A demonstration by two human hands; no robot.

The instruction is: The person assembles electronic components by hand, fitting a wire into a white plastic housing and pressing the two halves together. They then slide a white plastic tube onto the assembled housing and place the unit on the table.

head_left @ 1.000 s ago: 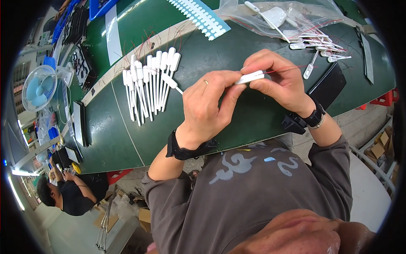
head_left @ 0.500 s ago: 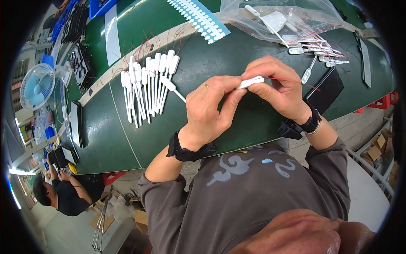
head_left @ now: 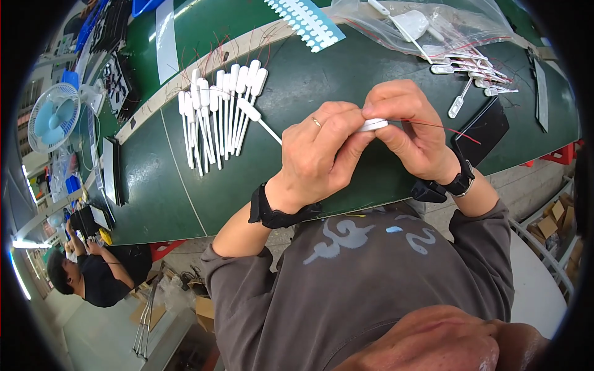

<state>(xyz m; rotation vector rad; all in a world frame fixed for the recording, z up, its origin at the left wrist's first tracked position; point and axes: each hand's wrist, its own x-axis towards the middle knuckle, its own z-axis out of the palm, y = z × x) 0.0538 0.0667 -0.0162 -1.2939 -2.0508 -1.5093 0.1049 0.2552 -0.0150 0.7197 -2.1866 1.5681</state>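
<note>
My left hand [head_left: 322, 154] and my right hand [head_left: 411, 127] meet over the green table [head_left: 154, 185], both pinching one small white plastic part [head_left: 374, 125]. A thin red wire [head_left: 442, 127] trails from that part to the right. To the left of my hands lies a row of several white long-stemmed parts [head_left: 216, 114] with red wires at their far ends. More such white parts [head_left: 473, 74] lie loose at the right, beside a clear plastic bag [head_left: 421, 25].
A dark flat slab [head_left: 489, 127] lies right of my right hand. A sheet of pale blue stickers [head_left: 306, 21] sits at the back. A small blue fan [head_left: 52, 117] stands at the far left. Another person [head_left: 86, 278] sits low left.
My hands stayed together on the white part, shifting slightly. The red wire now shows stretched out to the right of my right hand.
</note>
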